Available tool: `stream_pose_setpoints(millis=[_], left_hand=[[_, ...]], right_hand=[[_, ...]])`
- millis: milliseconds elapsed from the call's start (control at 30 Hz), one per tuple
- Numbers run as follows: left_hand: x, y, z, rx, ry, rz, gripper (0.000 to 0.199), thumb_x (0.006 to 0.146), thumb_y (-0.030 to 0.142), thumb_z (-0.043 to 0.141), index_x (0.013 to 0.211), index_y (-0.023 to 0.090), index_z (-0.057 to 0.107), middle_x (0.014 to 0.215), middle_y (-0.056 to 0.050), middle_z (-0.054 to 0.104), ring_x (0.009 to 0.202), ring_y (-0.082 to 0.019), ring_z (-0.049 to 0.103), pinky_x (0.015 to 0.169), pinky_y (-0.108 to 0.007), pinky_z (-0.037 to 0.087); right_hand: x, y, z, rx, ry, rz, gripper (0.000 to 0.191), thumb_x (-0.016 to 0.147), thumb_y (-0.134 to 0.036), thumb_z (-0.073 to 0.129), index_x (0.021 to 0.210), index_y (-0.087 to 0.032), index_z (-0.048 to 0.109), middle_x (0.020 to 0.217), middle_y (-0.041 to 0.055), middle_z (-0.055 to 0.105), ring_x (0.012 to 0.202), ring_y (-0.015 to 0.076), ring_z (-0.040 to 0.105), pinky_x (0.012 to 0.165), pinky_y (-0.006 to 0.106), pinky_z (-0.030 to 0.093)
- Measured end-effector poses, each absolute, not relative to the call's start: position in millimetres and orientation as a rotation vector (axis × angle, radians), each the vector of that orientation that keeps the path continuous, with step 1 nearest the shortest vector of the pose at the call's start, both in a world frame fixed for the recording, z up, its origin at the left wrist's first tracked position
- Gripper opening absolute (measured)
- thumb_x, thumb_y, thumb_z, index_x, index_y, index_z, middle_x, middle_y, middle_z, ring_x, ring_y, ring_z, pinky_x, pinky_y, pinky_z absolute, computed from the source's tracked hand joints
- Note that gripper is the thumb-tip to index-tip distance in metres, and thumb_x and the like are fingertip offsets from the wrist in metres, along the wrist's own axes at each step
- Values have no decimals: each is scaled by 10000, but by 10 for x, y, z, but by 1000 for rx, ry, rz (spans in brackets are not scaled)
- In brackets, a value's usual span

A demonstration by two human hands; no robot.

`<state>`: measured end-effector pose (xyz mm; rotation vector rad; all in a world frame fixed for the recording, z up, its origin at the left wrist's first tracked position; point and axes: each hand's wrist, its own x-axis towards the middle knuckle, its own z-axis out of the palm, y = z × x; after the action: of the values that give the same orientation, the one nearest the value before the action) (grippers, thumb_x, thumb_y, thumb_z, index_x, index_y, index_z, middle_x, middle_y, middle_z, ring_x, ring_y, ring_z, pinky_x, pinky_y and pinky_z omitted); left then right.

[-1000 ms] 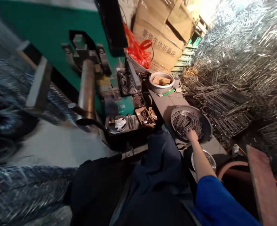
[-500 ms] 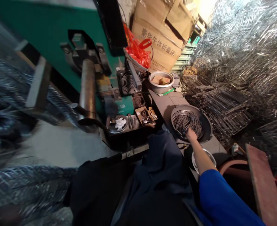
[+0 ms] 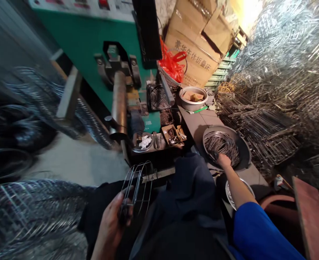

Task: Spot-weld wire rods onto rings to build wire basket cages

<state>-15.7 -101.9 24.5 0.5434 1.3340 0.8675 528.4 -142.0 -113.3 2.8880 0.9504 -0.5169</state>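
At the lower left, my left hand (image 3: 111, 218) is closed around a small wire rack (image 3: 135, 180) of thin bent metal rods, held upright above my lap. Something dark covers part of its fingers. On the right, my right hand (image 3: 224, 160) reaches into a wide grey bowl (image 3: 245, 153) full of bent wire pieces (image 3: 223, 142). Its fingers are curled down at the near side of the pile, their tips dark and partly hidden among the wires. What they grip, if anything, I cannot make out.
A green machine (image 3: 86, 47) with a thick metal cylinder (image 3: 119, 104) stands ahead on the left. Stacked wire racks (image 3: 46, 213) lie lower left, with heaped wirework (image 3: 267, 122) on the right. A metal basin (image 3: 193, 104), a smaller bowl (image 3: 230, 196) and a reddish board (image 3: 312, 216) are nearby.
My left hand has come into view at the lower left with the wire rack in it. My right hand stays in the bowl. The whole view has shifted slightly.
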Motion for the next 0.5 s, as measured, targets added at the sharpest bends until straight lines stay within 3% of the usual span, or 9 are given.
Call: stream_pose_setpoints(millis=[167,333,433,500], left_hand=[[-48,-998,249,542,1272,894,667,618,548,838,1115,148,644,575,52,554,427,-123,470,320,-215,409],[43,-941,170,588,1233,951,600,647,537,839,1055,151,625,538,64,542,413,-119,479,349,-204,412],[74,-901,134,655,1215,1041,533,710,561,813,997,161,609,535,63,547,408,-109,473,364,-198,423],[85,-870,129,670,1196,1090,501,739,570,800,959,166,600,531,66,539,403,-97,464,370,-187,421]], right_hand=[[5219,-1279,-960,3188,935,-472,342,872,-297,573,1143,-112,671,1054,222,705,1048,339,683,938,463,509],[5271,-1135,-371,3593,1035,-336,465,955,-472,379,1126,-113,621,825,111,665,756,239,659,719,359,560],[5084,-1111,127,3961,1386,-601,385,903,-522,499,974,-167,628,662,-11,545,548,152,529,591,304,534],[4819,-1082,430,4114,1796,-1063,304,808,-475,678,919,-194,646,657,-41,518,532,119,489,582,280,525]])
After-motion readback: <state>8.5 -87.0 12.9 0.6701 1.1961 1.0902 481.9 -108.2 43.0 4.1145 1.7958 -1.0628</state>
